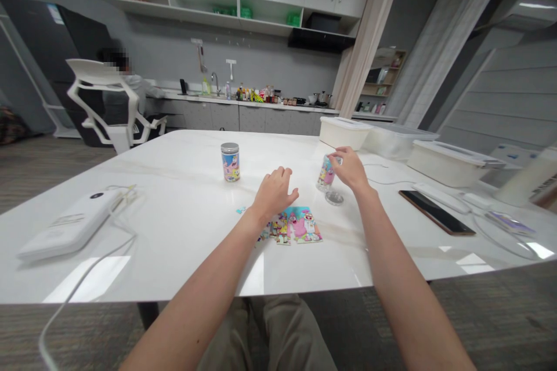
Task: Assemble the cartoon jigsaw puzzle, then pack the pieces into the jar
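My right hand (349, 169) has its thumb and fingers at the upper rim of a clear jar (325, 175) with a cartoon picture round it, pinching it. The jar stands on the white table, and its round silver lid (334, 198) lies just in front of it. My left hand (274, 192) is held over the table with fingers apart and nothing in them. Below it lies a partly joined cartoon jigsaw puzzle (306, 225); my left wrist and forearm hide some of its left side. A small loose blue piece (241, 210) lies left of that wrist.
A second cartoon jar (230, 163), with its silver lid on, stands farther back to the left. A white device (72, 223) with a cable lies at left. At right are a phone (435, 212), cables and lidded bins (343, 132). A person sits at far left.
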The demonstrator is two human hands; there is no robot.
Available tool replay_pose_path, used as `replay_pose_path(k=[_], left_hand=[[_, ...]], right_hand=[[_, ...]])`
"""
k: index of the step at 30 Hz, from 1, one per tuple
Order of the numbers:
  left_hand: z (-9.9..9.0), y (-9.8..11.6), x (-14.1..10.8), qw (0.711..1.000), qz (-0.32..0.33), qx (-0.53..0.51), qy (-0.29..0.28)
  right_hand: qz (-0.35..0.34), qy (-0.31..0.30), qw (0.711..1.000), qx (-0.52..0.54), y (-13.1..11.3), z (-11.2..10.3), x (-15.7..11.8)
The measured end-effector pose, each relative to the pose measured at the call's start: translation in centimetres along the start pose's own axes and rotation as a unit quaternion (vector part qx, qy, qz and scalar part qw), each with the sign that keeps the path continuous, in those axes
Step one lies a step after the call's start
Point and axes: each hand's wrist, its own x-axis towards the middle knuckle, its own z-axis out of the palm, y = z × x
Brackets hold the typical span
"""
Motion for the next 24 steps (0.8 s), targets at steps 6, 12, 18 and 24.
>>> replay_pose_path(k=[6,12,18,24], left_hand=[[-0.1,0.1,0.0,1.0,0.003,0.009,-0.004],[-0.1,0.2,0.0,1.0,0.003,0.008,-0.01],[-0.2,0.2,-0.1,1.0,0.0,0.012,-0.015],[-0.1,0.1,-0.1,1.0,-0.002,0.013,-0.02]], right_hand=[[-0.011,-0.033,0.998,-0.051,-0.5,0.0,-0.3],[-0.021,-0.05,0.996,-0.071,-0.3,0.5,-0.5],[0.011,-0.073,0.992,-0.106,-0.9,-0.1,-0.6],[0.028,-0.101,0.988,-0.111,-1.5,-0.8,-0.6]])
